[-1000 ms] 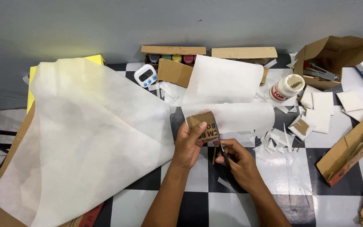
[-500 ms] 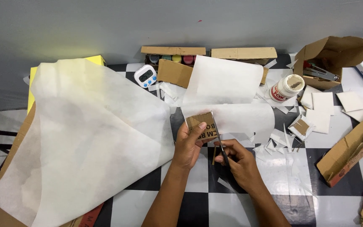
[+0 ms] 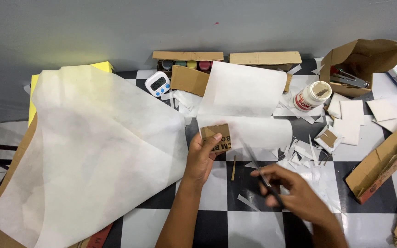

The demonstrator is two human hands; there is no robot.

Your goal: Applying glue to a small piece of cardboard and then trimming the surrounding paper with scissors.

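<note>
The left hand [image 3: 201, 154] pinches a small cardboard piece [image 3: 217, 137] against white paper [image 3: 249, 131] at mid-tabletop while the right hand [image 3: 295, 195], fingers closed around scissors [image 3: 260, 172], works best cutting close along the cardboard's edge, paper held taut.

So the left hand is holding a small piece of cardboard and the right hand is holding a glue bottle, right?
Not quite. In the head view the right hand holds scissors, not glue; the white glue bottle stands untouched farther back. The left hand does hold the small cardboard piece.
</note>
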